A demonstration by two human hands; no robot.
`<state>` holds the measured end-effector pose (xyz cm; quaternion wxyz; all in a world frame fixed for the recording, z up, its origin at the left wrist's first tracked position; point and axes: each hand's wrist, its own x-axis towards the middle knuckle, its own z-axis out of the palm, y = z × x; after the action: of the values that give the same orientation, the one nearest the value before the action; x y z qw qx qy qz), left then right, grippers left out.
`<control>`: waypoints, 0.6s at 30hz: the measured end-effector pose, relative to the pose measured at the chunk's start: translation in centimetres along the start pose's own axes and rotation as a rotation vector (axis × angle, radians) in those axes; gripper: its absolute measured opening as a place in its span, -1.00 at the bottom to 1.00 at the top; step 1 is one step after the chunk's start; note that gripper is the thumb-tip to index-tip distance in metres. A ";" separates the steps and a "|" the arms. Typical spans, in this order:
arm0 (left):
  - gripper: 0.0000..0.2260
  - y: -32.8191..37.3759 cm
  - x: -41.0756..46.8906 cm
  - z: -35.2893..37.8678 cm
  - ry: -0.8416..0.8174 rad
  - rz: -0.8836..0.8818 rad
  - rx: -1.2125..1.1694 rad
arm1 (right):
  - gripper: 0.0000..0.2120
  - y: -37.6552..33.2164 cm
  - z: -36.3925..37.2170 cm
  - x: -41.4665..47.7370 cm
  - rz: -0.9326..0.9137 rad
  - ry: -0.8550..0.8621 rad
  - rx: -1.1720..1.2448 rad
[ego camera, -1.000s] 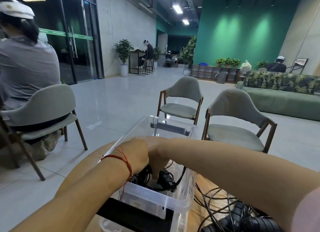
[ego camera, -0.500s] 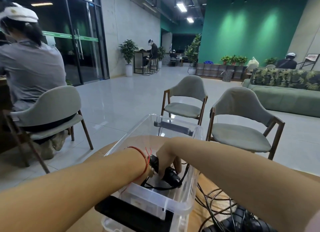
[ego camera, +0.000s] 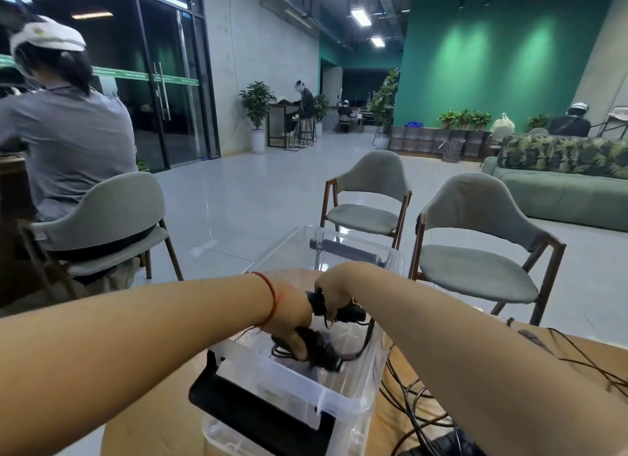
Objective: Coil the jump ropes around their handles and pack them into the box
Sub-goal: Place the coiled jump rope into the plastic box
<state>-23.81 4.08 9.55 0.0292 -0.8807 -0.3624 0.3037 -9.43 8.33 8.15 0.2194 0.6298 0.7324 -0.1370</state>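
Nothing here reads clearly. The green strip point(ego camera: 142, 76) across the glass doors at upper left carries pale lettering, too small to make out. The white placard point(ego camera: 620, 113) at the far right edge perhaps bears print, but it is blurred.

Left hand point(ego camera: 289, 323) extended forward and down, fingers point(ego camera: 296, 348) curled in a grip, right hand point(ego camera: 334, 285) clenched just beyond it

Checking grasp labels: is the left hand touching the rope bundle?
Touching. The head view shows the left hand with its fingers curled round the dark rope bundle.
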 end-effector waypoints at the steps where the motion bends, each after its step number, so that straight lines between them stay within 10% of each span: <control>1: -0.56 0.0 0.2 0.1 0.078 0.006 -0.038 | -0.46 0.3 -0.2 -0.1 0.000 -0.022 -0.001; 9: -0.66 1.2 3.7 0.8 0.337 -0.049 -0.192 | -0.64 0.6 -1.8 0.3 0.008 0.101 0.081; 18: -0.57 -0.6 5.1 2.0 0.337 -0.165 -0.410 | -0.01 1.0 -1.2 -0.4 0.065 -0.117 0.100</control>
<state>-22.51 7.54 5.51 -0.0654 -0.8738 -0.4767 0.0700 -8.61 8.70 9.49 0.2346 0.6542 0.6898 -0.2029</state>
